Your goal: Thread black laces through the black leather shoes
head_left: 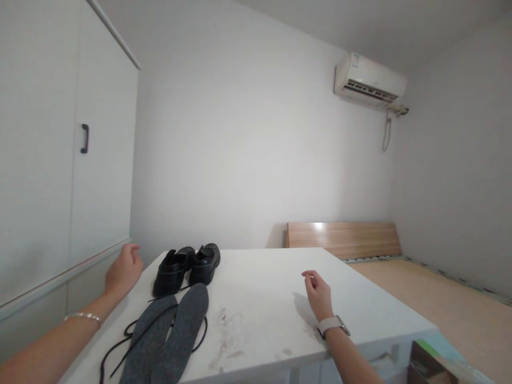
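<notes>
My left hand [125, 271] is raised at the table's left edge, beside a pair of black shoes [171, 273]. Its fingers are loosely curled, and nothing shows in them. Over the right part of the white table [272, 290] hovers my right hand [318, 294], fingers bent in together, with nothing visible in its grasp. Two dark grey insoles [188, 325] lie side by side in front of the shoes, the left one partly under the other. Black shoelaces [204, 336] trail across and around the insoles. Neither hand touches the shoes or insoles.
A white wardrobe [106, 160] with a dark handle stands close on the left. Beyond the table's right side is a bed with a wooden headboard [344, 237]. An open box [428, 362] sits low at the front right. An air conditioner [370, 80] hangs high on the wall.
</notes>
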Action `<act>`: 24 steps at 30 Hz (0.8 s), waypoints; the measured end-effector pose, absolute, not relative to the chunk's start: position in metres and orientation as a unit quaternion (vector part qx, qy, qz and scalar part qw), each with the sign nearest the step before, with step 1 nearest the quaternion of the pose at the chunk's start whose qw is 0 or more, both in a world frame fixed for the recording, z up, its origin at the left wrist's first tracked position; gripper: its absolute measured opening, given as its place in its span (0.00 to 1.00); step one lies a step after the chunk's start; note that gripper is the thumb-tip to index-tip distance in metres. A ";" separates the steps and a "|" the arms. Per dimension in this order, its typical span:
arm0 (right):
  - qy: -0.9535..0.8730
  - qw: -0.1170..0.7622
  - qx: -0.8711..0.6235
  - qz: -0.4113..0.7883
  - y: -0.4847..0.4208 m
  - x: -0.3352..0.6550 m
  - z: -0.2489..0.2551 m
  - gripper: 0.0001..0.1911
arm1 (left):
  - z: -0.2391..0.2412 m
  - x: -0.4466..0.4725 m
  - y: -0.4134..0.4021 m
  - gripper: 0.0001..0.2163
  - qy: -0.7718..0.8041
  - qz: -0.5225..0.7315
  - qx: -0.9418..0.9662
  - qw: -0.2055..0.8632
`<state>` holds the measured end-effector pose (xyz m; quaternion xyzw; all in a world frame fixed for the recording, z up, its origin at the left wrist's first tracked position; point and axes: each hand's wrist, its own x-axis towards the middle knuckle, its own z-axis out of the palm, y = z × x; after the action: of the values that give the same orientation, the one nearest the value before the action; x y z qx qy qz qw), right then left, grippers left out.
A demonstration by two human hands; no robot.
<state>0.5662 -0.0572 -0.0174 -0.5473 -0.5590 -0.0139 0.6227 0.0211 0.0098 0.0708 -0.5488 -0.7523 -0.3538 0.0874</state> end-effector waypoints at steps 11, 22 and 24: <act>-0.558 0.617 -0.555 -0.019 -0.056 0.567 -0.021 0.26 | 0.081 0.131 0.041 0.17 -0.508 -0.158 -0.846 0.027; -0.561 0.622 -0.547 -0.008 -0.059 0.564 -0.018 0.24 | 0.080 0.160 0.052 0.12 -0.551 -0.122 -0.824 0.044; -0.560 0.623 -0.545 -0.009 -0.060 0.563 -0.017 0.24 | 0.079 0.170 0.042 0.11 -0.544 -0.147 -0.825 0.042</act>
<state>0.5627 -0.0600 -0.0171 -0.5454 -0.5605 -0.0090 0.6232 0.1701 0.0422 0.0794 -0.8252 -0.5437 -0.1472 0.0424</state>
